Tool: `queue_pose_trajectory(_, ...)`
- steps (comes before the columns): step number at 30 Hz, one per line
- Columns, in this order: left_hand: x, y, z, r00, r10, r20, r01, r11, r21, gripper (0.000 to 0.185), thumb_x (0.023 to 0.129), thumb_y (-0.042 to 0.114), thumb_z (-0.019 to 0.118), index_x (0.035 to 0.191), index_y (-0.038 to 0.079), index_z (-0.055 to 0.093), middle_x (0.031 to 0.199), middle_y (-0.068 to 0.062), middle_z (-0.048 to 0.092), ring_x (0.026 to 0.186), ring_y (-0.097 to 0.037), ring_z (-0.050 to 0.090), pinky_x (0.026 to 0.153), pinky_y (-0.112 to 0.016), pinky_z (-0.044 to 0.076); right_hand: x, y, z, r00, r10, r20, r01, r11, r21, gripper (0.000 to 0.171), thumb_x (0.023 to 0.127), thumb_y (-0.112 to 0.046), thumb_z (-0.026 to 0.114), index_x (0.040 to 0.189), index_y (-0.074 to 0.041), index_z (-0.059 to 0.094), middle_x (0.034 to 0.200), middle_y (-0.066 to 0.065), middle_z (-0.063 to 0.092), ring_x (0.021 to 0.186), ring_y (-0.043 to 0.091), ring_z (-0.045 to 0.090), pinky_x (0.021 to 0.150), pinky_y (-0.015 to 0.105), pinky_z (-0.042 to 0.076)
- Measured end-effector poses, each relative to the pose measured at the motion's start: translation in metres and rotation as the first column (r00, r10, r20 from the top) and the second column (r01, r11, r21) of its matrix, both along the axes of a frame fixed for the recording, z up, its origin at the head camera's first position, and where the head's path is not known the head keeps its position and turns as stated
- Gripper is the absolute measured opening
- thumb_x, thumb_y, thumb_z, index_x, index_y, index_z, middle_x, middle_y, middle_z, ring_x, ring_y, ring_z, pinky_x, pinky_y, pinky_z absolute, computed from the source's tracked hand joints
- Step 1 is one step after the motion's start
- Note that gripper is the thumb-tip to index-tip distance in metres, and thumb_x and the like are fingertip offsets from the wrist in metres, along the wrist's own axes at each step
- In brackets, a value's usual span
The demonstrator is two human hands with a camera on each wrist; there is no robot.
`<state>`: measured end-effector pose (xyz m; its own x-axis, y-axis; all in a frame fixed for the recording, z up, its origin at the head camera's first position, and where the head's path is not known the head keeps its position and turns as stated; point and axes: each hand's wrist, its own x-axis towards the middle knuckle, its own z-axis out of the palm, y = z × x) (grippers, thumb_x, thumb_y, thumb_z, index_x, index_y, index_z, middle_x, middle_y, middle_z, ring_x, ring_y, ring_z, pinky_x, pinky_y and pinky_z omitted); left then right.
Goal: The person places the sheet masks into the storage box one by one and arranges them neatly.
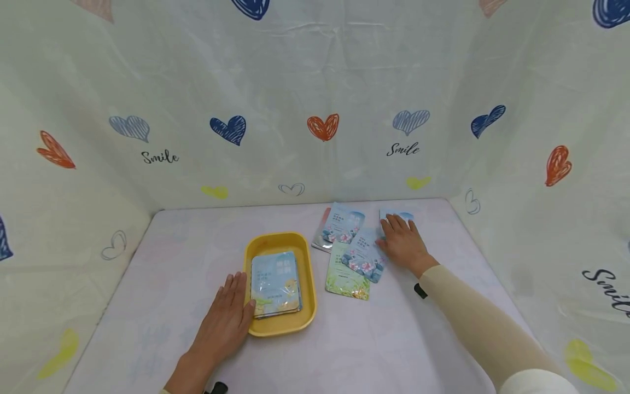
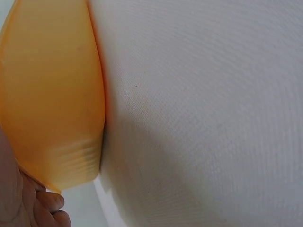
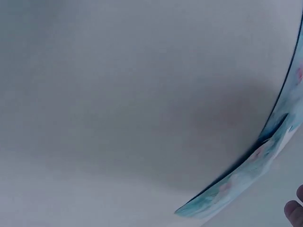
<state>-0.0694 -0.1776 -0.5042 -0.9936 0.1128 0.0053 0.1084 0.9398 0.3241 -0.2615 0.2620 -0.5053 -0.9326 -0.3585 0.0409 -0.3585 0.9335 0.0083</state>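
Note:
My left hand (image 1: 223,317) lies with straight fingers along the left rim of a yellow plastic tray (image 1: 312,284). In the left wrist view the tray's outer wall (image 2: 52,94) shows, with fingertips (image 2: 49,201) at its edge. Inside the tray is a small stack of flat light-blue sachets (image 1: 273,282). Over at the right, my right hand (image 1: 406,246) reaches across a blue sachet (image 1: 404,215), its fingers spread on top and hiding most of it. The right wrist view catches the edge of flowered sachets (image 3: 232,187) and some fingertips (image 3: 294,213).
Between tray and right hand lie several overlapping sachets: a green one (image 1: 344,282), two blue flowered ones (image 1: 364,257), (image 1: 343,221), and a silver-edged one (image 1: 319,241) partly covered. A white cloth covers the table (image 1: 167,262); a heart-printed curtain (image 1: 275,164) encloses its back and sides.

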Motion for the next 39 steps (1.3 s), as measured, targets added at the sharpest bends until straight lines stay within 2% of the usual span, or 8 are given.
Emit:
queue_pose_trajectory(3,0.000,0.000,0.000,1.000,0.004,0.002,-0.004,1.000,-0.004,0.070,0.114,0.032,0.043,0.165,-0.007,0.016,0.173,-0.025,0.021,0.162,-0.042,0.016,0.131,-0.060,0.019,0.000,0.012,-0.007,0.995,-0.048,0.090,0.049,0.999,-0.014,0.072,0.111,-0.047,0.049,0.164,0.000,0.032,0.171,0.025,0.027,0.159,0.045,0.025,0.125,0.074,0.017)
queue_pose_trajectory(7,0.000,0.000,0.000,1.000,0.008,0.001,-0.008,1.000,-0.003,0.070,0.114,0.032,0.044,0.166,-0.006,0.016,0.173,-0.024,0.021,0.162,-0.042,0.016,0.131,-0.060,0.019,0.004,0.022,-0.013,0.979,-0.086,0.183,0.091,0.996,-0.020,0.076,0.111,-0.053,0.043,0.164,0.000,0.031,0.171,0.024,0.030,0.158,0.047,0.027,0.124,0.077,0.015)
queue_pose_trajectory(11,0.001,0.000,-0.002,1.000,0.006,-0.004,-0.006,1.000,-0.001,0.070,0.113,0.032,0.044,0.165,-0.006,0.017,0.173,-0.024,0.022,0.162,-0.042,0.016,0.131,-0.060,0.019,0.014,0.029,-0.014,0.969,-0.095,0.227,0.101,0.995,-0.017,0.078,0.111,-0.056,0.042,0.162,0.002,0.035,0.168,0.024,0.035,0.155,0.049,0.031,0.121,0.080,0.018)
queue_pose_trajectory(17,0.001,-0.001,-0.004,1.000,0.007,-0.001,-0.007,1.000,0.000,0.070,0.113,0.032,0.044,0.166,-0.006,0.016,0.173,-0.024,0.022,0.162,-0.042,0.016,0.131,-0.060,0.019,0.033,0.032,-0.011,0.966,-0.087,0.244,0.095,0.995,-0.020,0.077,0.110,-0.057,0.045,0.159,0.003,0.041,0.165,0.026,0.040,0.152,0.052,0.035,0.118,0.083,0.020)
queue_pose_trajectory(25,0.000,-0.002,-0.001,1.000,0.012,0.001,-0.012,1.000,0.002,0.071,0.114,0.033,0.043,0.166,-0.005,0.015,0.173,-0.024,0.021,0.162,-0.042,0.016,0.131,-0.060,0.019,0.069,0.026,-0.007,0.976,-0.040,0.214,0.042,0.999,-0.004,0.076,0.107,-0.055,0.054,0.153,0.005,0.048,0.159,0.026,0.049,0.145,0.052,0.045,0.112,0.081,0.032)
queue_pose_trajectory(32,-0.001,-0.001,-0.001,1.000,0.010,0.000,-0.010,1.000,0.010,0.070,0.113,0.032,0.043,0.165,-0.007,0.016,0.173,-0.025,0.021,0.162,-0.044,0.015,0.131,-0.061,0.020,0.095,0.019,-0.005,0.982,0.028,0.187,-0.027,1.000,-0.006,0.068,0.105,-0.051,0.059,0.149,0.000,0.057,0.153,0.023,0.056,0.140,0.050,0.051,0.112,0.078,0.037)
queue_pose_trajectory(36,-0.001,-0.003,-0.002,1.000,0.010,-0.003,-0.010,1.000,0.014,0.071,0.113,0.034,0.042,0.165,-0.007,0.017,0.173,-0.026,0.023,0.161,-0.045,0.016,0.130,-0.061,0.021,0.096,0.019,-0.002,0.989,0.080,0.123,-0.079,0.997,-0.012,0.058,0.105,-0.044,0.064,0.142,0.000,0.063,0.144,0.021,0.064,0.132,0.048,0.059,0.109,0.074,0.043)
queue_pose_trajectory(39,-0.001,-0.003,-0.002,1.000,0.008,0.004,-0.008,1.000,0.013,0.072,0.113,0.036,0.042,0.165,-0.007,0.016,0.173,-0.026,0.023,0.162,-0.044,0.016,0.130,-0.062,0.021,0.084,0.026,0.000,0.995,0.092,0.045,-0.091,0.996,-0.024,0.054,0.103,-0.038,0.068,0.139,0.003,0.063,0.139,0.023,0.066,0.126,0.047,0.062,0.104,0.070,0.049)
